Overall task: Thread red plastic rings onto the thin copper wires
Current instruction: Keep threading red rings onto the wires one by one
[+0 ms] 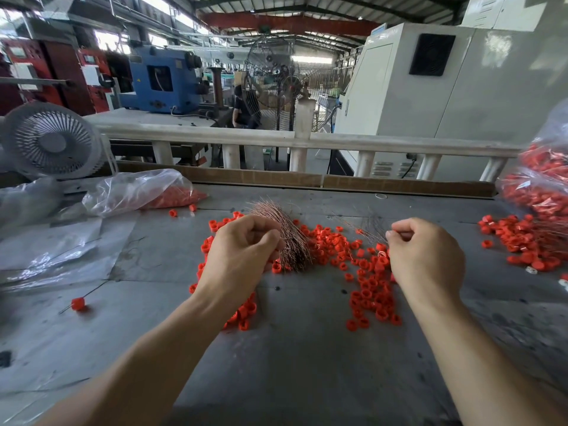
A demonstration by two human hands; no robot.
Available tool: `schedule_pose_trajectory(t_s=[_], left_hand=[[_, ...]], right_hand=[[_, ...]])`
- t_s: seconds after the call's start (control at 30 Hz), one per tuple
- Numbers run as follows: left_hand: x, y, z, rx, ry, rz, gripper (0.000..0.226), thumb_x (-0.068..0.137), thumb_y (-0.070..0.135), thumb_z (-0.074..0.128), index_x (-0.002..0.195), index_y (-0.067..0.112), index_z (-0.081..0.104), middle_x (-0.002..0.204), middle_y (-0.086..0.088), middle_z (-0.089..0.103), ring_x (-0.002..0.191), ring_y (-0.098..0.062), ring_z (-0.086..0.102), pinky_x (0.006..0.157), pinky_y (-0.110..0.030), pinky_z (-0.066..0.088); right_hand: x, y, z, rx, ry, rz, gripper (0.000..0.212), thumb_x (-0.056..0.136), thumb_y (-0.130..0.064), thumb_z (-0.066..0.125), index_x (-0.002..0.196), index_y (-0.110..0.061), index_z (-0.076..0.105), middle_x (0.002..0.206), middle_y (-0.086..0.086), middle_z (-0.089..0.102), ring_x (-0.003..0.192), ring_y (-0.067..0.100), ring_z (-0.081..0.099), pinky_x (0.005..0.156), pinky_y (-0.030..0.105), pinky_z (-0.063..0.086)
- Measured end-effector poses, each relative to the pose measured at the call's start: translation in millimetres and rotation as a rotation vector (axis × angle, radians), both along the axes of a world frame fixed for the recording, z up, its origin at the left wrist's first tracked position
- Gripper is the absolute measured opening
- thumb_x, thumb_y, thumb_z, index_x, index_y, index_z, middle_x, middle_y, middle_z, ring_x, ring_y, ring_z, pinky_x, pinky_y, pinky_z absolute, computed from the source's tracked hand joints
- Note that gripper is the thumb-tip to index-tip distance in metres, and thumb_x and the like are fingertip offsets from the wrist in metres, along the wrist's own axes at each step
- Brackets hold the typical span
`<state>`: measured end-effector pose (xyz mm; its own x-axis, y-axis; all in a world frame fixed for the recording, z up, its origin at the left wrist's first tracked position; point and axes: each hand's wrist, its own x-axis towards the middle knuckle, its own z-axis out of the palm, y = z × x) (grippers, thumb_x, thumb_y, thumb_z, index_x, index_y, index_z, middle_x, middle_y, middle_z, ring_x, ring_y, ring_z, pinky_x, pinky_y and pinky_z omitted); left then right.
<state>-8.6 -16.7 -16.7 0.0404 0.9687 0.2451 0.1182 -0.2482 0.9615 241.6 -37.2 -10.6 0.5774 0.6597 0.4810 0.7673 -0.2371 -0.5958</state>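
Loose red plastic rings (pixel 368 290) lie scattered across the middle of the grey table (pixel 307 348). A thick bundle of thin copper wires (pixel 287 229) lies among them. My left hand (pixel 242 256) has its fingers curled at the left side of this bundle, gripping it. My right hand (pixel 427 253) is curled, pinching a few thin wires (pixel 373 232) between thumb and forefinger just above the rings. One red ring on a wire (pixel 78 303) lies alone at the left.
A clear bag with red rings (pixel 147 192) lies at the back left beside a small white fan (pixel 50 141). More bagged rings (pixel 541 182) and a pile of threaded rings (pixel 522 241) sit at the right. A cardboard strip (pixel 307 179) and white railing (pixel 307 139) border the table's far edge.
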Motion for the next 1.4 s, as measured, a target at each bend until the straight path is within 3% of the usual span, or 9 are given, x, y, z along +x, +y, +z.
schedule_pose_trajectory(t_s=[0.27,0.43,0.57,0.7,0.83,0.93,1.03,1.2,1.4], left_hand=[[1,2,-2,0.015,0.048,0.006,0.015,0.098,0.012,0.064,0.095,0.023,0.074,0.08,0.003,0.078,0.073,-0.012,0.073,0.066,-0.028,0.057],[2,3,-4,0.011,0.068,0.027,0.015,0.096,0.011,0.066,0.092,0.023,0.075,0.078,0.0,0.077,0.07,-0.013,0.071,0.065,-0.029,0.055],[1,3,-3,0.03,0.123,0.055,0.018,0.093,0.011,0.068,0.086,0.025,0.076,0.076,-0.002,0.076,0.074,-0.024,0.073,0.071,-0.043,0.061],[1,0,-3,0.079,0.222,0.074,0.016,0.092,0.014,0.069,0.087,0.027,0.075,0.077,0.003,0.075,0.076,-0.02,0.072,0.071,-0.041,0.06],[0,0,-4,0.09,0.257,0.077,0.015,0.093,0.017,0.07,0.086,0.029,0.074,0.074,0.011,0.073,0.068,-0.007,0.068,0.061,-0.026,0.053],[1,1,-4,0.096,0.27,0.078,0.014,0.092,0.018,0.07,0.085,0.029,0.074,0.073,0.01,0.073,0.069,-0.011,0.069,0.063,-0.03,0.055],[2,1,-5,0.104,0.273,0.085,0.014,0.091,0.021,0.07,0.082,0.031,0.075,0.071,0.011,0.072,0.068,-0.012,0.068,0.066,-0.037,0.056],[3,0,-5,0.12,0.254,0.06,0.014,0.09,0.023,0.07,0.085,0.035,0.075,0.072,0.006,0.073,0.07,-0.022,0.07,0.072,-0.051,0.06],[2,0,-5,0.138,0.245,0.031,0.014,0.09,0.023,0.069,0.087,0.035,0.075,0.074,0.008,0.074,0.07,-0.019,0.071,0.073,-0.052,0.061]], right_hand=[[7,0,2,-0.202,-0.021,-0.089,0.016,0.094,-0.024,0.065,0.103,-0.024,0.078,0.103,0.008,0.075,0.104,0.039,0.063,0.093,0.042,0.048],[4,-1,1,-0.198,-0.08,-0.076,0.019,0.096,-0.023,0.063,0.107,-0.024,0.077,0.112,0.01,0.073,0.11,0.039,0.059,0.093,0.042,0.045],[-3,-1,1,-0.172,-0.107,-0.045,0.018,0.095,-0.025,0.064,0.107,-0.025,0.077,0.115,0.008,0.071,0.113,0.038,0.057,0.095,0.042,0.041],[-16,-2,1,-0.046,-0.15,0.101,0.011,0.093,-0.024,0.067,0.096,-0.025,0.078,0.105,0.002,0.073,0.107,0.034,0.059,0.093,0.041,0.045],[-37,-6,-1,-0.071,-0.063,0.377,0.013,0.088,-0.039,0.076,0.083,-0.028,0.079,0.081,-0.012,0.074,0.084,0.016,0.066,0.073,0.028,0.047],[-51,-6,-6,-0.138,-0.1,0.474,0.026,0.084,-0.051,0.078,0.079,-0.026,0.076,0.074,-0.01,0.072,0.081,0.016,0.065,0.077,0.031,0.05],[-60,-6,-9,-0.174,-0.161,0.473,0.03,0.084,-0.056,0.077,0.083,-0.026,0.076,0.081,-0.007,0.072,0.089,0.019,0.063,0.084,0.033,0.047],[-66,-7,-11,-0.161,-0.193,0.48,0.016,0.09,-0.041,0.075,0.087,-0.026,0.077,0.087,-0.004,0.075,0.1,0.022,0.062,0.093,0.036,0.046],[-61,-7,-9,0.006,-0.206,0.465,0.017,0.09,-0.032,0.074,0.077,-0.021,0.071,0.08,-0.006,0.073,0.089,0.023,0.062,0.083,0.037,0.047]])
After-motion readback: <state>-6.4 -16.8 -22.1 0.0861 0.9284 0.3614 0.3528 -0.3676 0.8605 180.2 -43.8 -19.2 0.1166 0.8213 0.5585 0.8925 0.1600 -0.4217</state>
